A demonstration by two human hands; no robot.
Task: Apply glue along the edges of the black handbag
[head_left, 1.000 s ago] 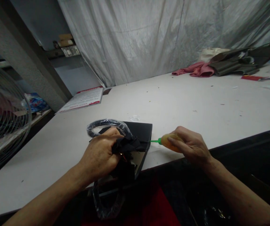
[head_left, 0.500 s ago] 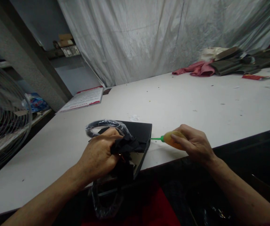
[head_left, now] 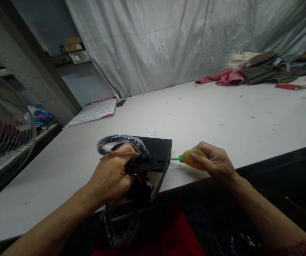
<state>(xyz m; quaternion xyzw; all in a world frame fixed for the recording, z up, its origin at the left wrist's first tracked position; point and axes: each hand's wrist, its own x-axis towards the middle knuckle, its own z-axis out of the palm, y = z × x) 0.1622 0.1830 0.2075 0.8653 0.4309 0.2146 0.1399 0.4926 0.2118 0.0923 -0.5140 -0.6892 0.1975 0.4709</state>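
Note:
A black handbag (head_left: 160, 149) lies at the near edge of the white table (head_left: 211, 113), its plastic-wrapped handle (head_left: 115, 139) arching up at the left. My left hand (head_left: 111, 176) is closed on the bag's black lining, bunching it at the opening. My right hand (head_left: 214, 163) grips a small orange squeeze bottle (head_left: 189, 159). Its green nozzle (head_left: 174, 159) points left and touches the bag's right edge. A second wrapped handle (head_left: 121, 227) hangs below the table edge.
A fan's wire guard (head_left: 6, 142) stands at the far left. A printed sheet (head_left: 94, 111) lies at the table's back left. Pink and dark olive fabric pieces (head_left: 251, 71) are piled at the back right before a grey plastic curtain (head_left: 184, 39). Red material (head_left: 179, 236) shows under the table.
My right hand drew the bottle slightly right, then brought it back left, so the nozzle tip meets the bag's edge again. My left hand has kept its grip.

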